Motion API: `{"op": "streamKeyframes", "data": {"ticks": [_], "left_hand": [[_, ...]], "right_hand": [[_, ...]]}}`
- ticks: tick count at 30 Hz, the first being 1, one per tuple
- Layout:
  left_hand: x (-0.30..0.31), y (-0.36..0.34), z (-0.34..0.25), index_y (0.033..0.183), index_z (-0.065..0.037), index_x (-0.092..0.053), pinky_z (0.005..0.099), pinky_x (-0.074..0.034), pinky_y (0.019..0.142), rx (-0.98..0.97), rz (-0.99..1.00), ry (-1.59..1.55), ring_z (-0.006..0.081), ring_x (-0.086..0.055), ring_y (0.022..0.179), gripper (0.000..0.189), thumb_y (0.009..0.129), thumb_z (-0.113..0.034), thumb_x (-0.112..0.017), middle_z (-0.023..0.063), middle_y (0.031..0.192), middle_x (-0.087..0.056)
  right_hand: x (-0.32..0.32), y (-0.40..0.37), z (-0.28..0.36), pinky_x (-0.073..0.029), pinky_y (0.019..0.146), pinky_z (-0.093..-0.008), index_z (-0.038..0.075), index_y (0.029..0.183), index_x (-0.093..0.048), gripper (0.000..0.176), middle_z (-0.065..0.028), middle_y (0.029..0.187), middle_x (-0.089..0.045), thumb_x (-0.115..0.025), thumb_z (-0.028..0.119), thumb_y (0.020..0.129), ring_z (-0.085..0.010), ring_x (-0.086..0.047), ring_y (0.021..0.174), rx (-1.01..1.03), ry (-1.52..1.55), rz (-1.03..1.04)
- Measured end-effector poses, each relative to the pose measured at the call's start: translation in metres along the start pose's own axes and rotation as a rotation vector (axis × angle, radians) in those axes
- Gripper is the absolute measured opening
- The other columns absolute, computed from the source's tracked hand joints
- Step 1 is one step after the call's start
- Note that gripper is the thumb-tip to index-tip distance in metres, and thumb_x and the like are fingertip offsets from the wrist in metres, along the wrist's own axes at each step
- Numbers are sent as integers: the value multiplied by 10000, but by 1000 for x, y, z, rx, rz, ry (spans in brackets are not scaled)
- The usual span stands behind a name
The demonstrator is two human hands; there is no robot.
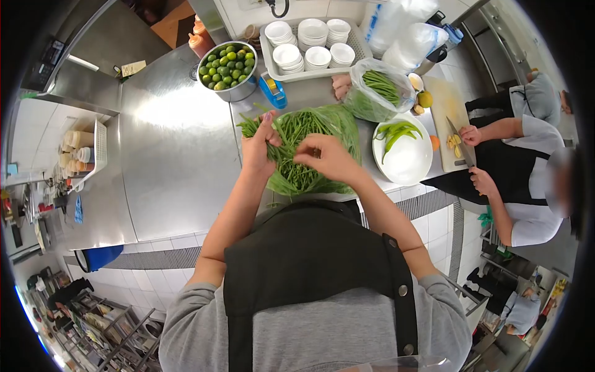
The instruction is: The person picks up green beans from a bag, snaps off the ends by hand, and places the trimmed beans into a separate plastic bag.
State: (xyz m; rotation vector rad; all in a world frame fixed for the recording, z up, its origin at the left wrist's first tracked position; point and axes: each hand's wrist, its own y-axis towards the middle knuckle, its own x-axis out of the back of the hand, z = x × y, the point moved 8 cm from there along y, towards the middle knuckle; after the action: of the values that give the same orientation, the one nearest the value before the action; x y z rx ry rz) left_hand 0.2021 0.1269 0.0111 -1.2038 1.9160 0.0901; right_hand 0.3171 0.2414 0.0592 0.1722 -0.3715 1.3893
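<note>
left hand clenches a bunch of green beans; right hand pinches 1 bean in its fingers, pile just below, seemingly trimming; next needs a clean snap.

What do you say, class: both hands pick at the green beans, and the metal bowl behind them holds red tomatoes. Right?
Not quite. The head view shows the metal bowl holding green limes, not red tomatoes. The left hand and right hand do pick at the green beans.

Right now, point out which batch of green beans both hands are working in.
The loose pile spread under the left hand and right hand. The clear bag behind sits untouched; the white bowl holds few.
</note>
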Motion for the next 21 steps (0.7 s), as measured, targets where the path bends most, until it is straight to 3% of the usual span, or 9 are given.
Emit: {"op": "streamKeyframes", "data": {"ticks": [5,9,11,15,18,21], "left_hand": [[0,-5,-15,1060,-10,-647,254,-386,524,-110,-35,32,79,-457,561,190,948,-132,-738,-26,702,-507],[-12,-17,-26,999,-9,-660,255,-422,536,-244,15,288,76,-504,583,144,934,-104,-746,11,759,-597],[-19,-21,-31,973,-9,-663,254,-437,540,-302,45,306,76,-524,592,132,931,-101,-748,29,786,-631],[-7,-13,-21,1007,-10,-644,254,-468,559,-118,-9,202,108,-553,619,153,960,-142,-706,44,821,-629],[3,-6,-5,1080,-30,-618,242,-502,593,102,-9,11,135,-584,687,155,990,-153,-645,56,876,-623],[12,-3,14,1108,-29,-601,247,-534,613,245,15,-138,161,-613,733,176,974,-137,-641,83,918,-644]], "right_hand": [[16,0,0,-434,651,-273,-12,829,-696,117,-47,785,-650,-716,97,869,-120,-582,706,12,40,-237],[33,6,-36,-436,647,-271,-20,812,-711,155,-64,746,-664,-697,121,877,-105,-571,690,-103,8,-334],[33,6,-50,-433,625,-332,-18,786,-705,189,-113,724,-652,-712,156,859,-197,-581,654,-170,-35,-306],[17,2,-46,-468,648,-408,6,792,-721,179,-145,771,-686,-748,179,828,-312,-645,714,-182,-387,-70],[-4,-11,-40,-507,716,-442,25,828,-735,152,-158,835,-709,-776,168,801,-357,-670,805,-8,-562,102],[-9,-16,-43,-528,772,-451,29,860,-737,147,-167,855,-711,-787,144,784,-350,-679,846,16,-657,159]]}}
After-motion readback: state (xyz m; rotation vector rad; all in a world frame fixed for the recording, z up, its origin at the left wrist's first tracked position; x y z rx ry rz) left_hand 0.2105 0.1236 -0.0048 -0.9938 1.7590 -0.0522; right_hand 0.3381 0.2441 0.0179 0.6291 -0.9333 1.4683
